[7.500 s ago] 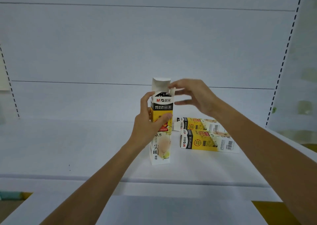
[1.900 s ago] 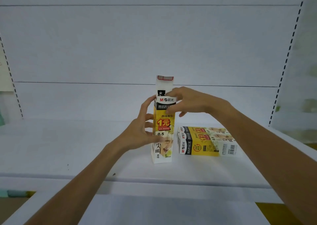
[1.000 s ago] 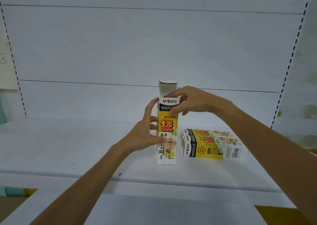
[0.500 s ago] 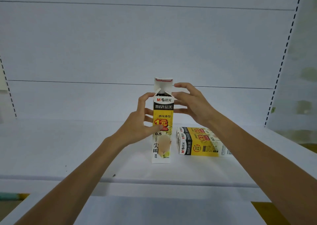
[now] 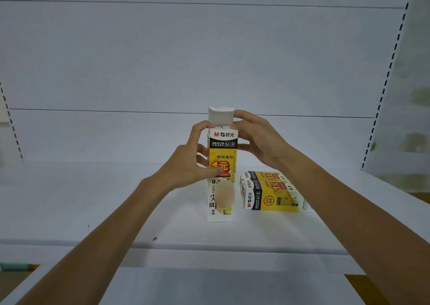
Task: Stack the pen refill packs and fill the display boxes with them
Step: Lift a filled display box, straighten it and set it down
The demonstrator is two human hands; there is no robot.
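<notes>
One box (image 5: pixel 222 188) stands on end, flap (image 5: pixel 221 116) up. The left hand (image 5: pixel 186 165) grips its middle, the right hand (image 5: pixel 260 142) its top

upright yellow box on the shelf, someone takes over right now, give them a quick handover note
Left hand: grips the tall yellow and white cardboard box at mid-height, upright on the white shelf.
Right hand: fingers pinch its white top flap, which stands up, not tucked in.
Two matching yellow boxes lie on their sides to its right, apart from it.
Done: those two are laid down.
Left: probably tuck the flap, then lay this box with them.
</notes>
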